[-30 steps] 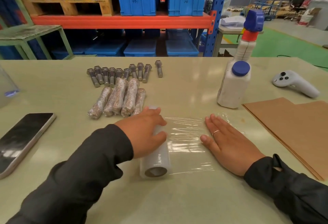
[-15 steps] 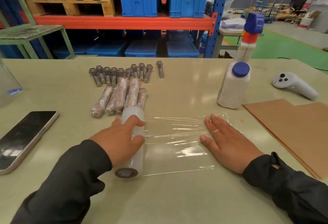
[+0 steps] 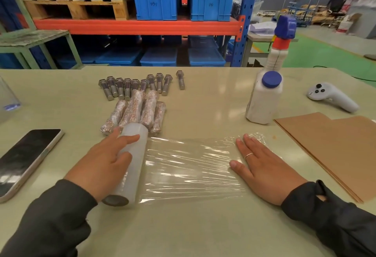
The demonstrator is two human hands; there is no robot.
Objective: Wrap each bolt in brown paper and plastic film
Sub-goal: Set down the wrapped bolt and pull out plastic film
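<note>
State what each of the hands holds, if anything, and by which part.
Left hand grips the film roll around its middle. Right hand holds nothing; it presses flat on the film's free end.

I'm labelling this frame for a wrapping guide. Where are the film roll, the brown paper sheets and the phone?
film roll [image 3: 133, 161], head view, bare side of the roll
brown paper sheets [image 3: 337, 146], head view, top sheet's face
phone [image 3: 26, 155], head view, dark screen
</note>
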